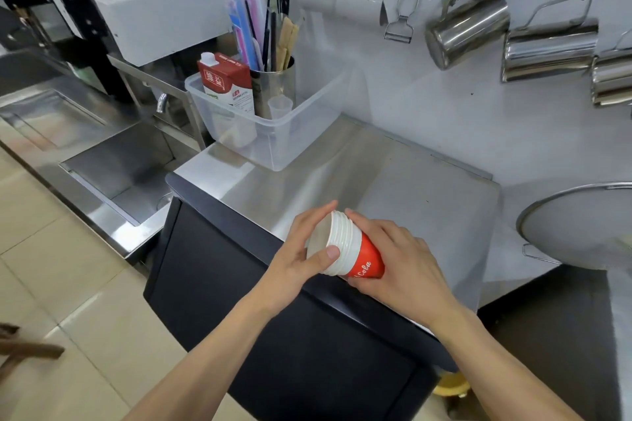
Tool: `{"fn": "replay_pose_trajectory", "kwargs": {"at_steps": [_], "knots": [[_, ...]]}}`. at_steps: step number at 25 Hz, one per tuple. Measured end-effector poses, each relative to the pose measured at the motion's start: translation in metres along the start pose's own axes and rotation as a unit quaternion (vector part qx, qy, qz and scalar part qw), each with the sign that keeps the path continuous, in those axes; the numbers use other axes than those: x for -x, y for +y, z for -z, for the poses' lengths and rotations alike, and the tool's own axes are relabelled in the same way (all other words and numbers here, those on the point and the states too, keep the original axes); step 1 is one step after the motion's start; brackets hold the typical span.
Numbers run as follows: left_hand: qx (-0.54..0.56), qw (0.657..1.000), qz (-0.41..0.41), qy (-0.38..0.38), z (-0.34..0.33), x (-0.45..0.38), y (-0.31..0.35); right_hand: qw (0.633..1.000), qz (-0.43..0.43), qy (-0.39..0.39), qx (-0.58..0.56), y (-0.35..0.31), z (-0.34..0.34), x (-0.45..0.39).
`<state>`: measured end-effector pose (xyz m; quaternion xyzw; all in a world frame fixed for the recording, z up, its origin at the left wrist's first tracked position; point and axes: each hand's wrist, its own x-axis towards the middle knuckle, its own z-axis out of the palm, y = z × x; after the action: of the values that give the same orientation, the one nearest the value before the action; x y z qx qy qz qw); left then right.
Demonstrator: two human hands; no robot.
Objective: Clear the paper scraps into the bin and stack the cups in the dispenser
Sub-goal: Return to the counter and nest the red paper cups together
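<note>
A nested stack of red and white paper cups [355,251] lies tilted on its side, mouths pointing left, above the front edge of the steel counter [393,181]. My left hand [294,260] holds the rim end, thumb across the white rims and fingers over the top. My right hand [400,260] wraps around the red bottom part of the stack. No paper scraps and no cup dispenser show in the head view.
A clear plastic tub [273,133] at the counter's back left holds a red carton [227,80] and a steel canister of straws [273,85]. Steel jugs [468,27] and white mugs hang on the wall. A sink [116,171] lies left, a large lid [581,225] right.
</note>
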<state>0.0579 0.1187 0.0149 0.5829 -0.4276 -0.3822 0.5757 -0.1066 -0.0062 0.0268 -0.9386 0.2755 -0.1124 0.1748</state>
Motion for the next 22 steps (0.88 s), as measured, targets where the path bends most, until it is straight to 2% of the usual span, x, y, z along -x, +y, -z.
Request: {"fn": "replay_pose_trajectory", "kwargs": {"at_steps": [5,9,11,14,17,22], "knots": [[0.023,0.999,0.010,-0.019,0.010,0.001,-0.007,0.999,-0.033,-0.019,-0.025,-0.015,-0.004,0.001],[0.069,0.997,0.019,-0.032,0.003,-0.010,-0.015,0.982,-0.116,-0.010,-0.147,-0.018,-0.011,0.017],[0.118,0.991,0.042,-0.047,-0.011,-0.013,-0.023,0.959,-0.166,0.019,-0.227,-0.014,-0.011,0.031],[0.151,0.979,0.077,-0.116,-0.041,-0.010,-0.037,0.917,-0.229,0.060,-0.320,-0.003,-0.007,0.058],[0.153,0.966,0.097,-0.187,-0.078,-0.003,-0.038,0.880,-0.277,0.097,-0.373,0.009,0.000,0.093],[0.112,0.951,0.124,-0.260,-0.144,0.011,-0.030,0.823,-0.320,0.155,-0.443,0.030,0.025,0.173]]}}
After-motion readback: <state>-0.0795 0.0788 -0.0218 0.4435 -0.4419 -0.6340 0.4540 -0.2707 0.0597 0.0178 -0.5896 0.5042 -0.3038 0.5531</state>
